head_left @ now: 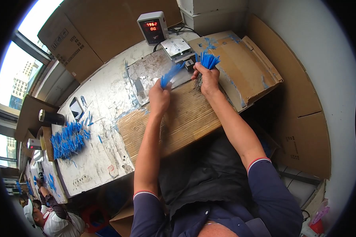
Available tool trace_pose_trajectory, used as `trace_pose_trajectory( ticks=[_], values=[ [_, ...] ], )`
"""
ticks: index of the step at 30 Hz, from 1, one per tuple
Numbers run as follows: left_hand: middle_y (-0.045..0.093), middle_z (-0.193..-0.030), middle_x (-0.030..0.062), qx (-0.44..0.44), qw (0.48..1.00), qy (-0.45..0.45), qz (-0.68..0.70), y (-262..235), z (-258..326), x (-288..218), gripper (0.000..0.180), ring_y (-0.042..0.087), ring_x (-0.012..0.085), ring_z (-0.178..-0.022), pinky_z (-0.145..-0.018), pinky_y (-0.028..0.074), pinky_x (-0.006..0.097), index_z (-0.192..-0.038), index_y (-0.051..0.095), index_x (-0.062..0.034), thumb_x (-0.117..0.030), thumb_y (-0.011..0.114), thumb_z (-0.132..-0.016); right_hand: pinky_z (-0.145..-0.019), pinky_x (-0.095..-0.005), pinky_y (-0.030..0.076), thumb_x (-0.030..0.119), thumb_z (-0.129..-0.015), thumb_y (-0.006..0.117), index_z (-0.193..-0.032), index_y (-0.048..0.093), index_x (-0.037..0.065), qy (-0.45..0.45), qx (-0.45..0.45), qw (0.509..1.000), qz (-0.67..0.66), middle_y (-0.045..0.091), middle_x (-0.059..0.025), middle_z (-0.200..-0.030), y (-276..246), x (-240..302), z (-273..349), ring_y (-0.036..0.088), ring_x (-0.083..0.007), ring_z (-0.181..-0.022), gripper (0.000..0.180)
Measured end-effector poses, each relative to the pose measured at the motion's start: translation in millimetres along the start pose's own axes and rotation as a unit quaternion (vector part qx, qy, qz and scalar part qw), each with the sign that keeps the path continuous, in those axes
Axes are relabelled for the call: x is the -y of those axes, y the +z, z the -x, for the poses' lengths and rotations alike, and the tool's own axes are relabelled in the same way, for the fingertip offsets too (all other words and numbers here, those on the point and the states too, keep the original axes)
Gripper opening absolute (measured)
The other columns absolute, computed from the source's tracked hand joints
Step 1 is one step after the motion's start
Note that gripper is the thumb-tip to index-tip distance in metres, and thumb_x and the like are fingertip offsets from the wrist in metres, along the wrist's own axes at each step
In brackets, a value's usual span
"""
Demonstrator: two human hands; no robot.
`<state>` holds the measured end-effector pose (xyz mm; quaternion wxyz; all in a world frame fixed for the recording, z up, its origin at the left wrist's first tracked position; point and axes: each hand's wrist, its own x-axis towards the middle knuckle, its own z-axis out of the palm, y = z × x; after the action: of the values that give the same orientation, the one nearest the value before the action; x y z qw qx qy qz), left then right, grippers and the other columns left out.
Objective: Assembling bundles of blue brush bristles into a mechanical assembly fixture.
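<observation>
My right hand [209, 79] is closed around a thick bunch of blue-topped thin pieces [208, 60]. Their blue ends stick up above the fist, and fine grey wire-like ends hang below it. To its left, my left hand [160, 97] is closed on a smaller bunch of blue pieces [172, 75], smeared by motion and slanting toward the right hand. Both hands are above the worn bench near a small metal-topped device [175, 47]. Against the right-hand fingers sits a small black block [189, 64] on that device.
A counter box with a red display [152, 27] stands at the back. A large heap of blue-topped pieces [69, 139] lies at the left, near a phone [76, 108] and a dark cylinder [51, 117]. Cardboard [245, 67] covers the right side. Another person [59, 221] works at the lower left.
</observation>
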<state>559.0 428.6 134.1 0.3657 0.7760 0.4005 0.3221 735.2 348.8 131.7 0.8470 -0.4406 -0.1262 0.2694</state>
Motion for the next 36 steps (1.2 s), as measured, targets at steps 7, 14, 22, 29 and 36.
trace_pose_trajectory(
  ticks=[7, 14, 22, 29, 36],
  values=[
    [0.059, -0.069, -0.001, 0.101, 0.993, -0.002, 0.061, 6, 14, 2, 0.016, 0.051, 0.0097, -0.064, -0.061, 0.044, 0.029, -0.095, 0.062, -0.0047, -0.02, 0.062, -0.099, -0.051, -0.0305, 0.054, 0.008, -0.084, 0.074, -0.09, 0.066, 0.001, -0.008, 0.09, 0.994, 0.065, 0.066, -0.0071, -0.074, 18, 13, 3, 0.062, -0.0148, -0.058, 0.012],
    [0.059, -0.069, -0.001, 0.078, 0.989, 0.014, 0.125, 14, 11, -3, 0.018, 0.052, 0.0081, -0.063, -0.059, 0.043, 0.027, -0.095, 0.061, -0.005, -0.022, 0.06, -0.101, -0.051, -0.0297, 0.057, 0.002, -0.081, 0.073, -0.09, 0.067, 0.0, 0.02, 0.074, 0.995, 0.061, 0.066, -0.0072, -0.074, 18, 17, 20, 0.063, -0.0151, -0.058, 0.011],
    [0.068, -0.082, 0.0063, -0.115, 0.921, 0.012, 0.373, 29, -33, 0, 0.011, 0.065, 0.0143, -0.074, -0.068, 0.051, 0.029, -0.103, 0.06, -0.0011, -0.01, 0.056, -0.098, -0.053, -0.032, 0.061, -0.003, -0.079, 0.07, -0.092, 0.065, -0.004, 0.043, 0.012, 0.995, 0.09, 0.065, -0.0098, -0.077, -6, 7, 12, 0.064, -0.0169, -0.059, 0.015],
    [0.062, -0.075, 0.0033, -0.178, 0.939, 0.018, 0.293, 39, -30, 17, 0.008, 0.061, 0.0116, -0.065, -0.06, 0.051, 0.026, -0.104, 0.056, -0.0032, -0.011, 0.054, -0.103, -0.05, -0.0327, 0.059, -0.003, -0.078, 0.069, -0.091, 0.065, -0.005, 0.074, 0.046, 0.985, 0.151, 0.065, -0.0103, -0.078, 7, 12, 19, 0.064, -0.0174, -0.058, 0.014],
    [0.062, -0.075, 0.0041, -0.157, 0.934, 0.0, 0.321, 35, -33, 15, 0.009, 0.061, 0.0122, -0.064, -0.059, 0.051, 0.026, -0.104, 0.056, -0.002, -0.011, 0.054, -0.102, -0.048, -0.0334, 0.058, -0.006, -0.078, 0.067, -0.087, 0.064, -0.006, 0.091, 0.005, 0.972, 0.216, 0.065, -0.0114, -0.074, 18, 4, -1, 0.063, -0.0188, -0.056, 0.009]
  ],
)
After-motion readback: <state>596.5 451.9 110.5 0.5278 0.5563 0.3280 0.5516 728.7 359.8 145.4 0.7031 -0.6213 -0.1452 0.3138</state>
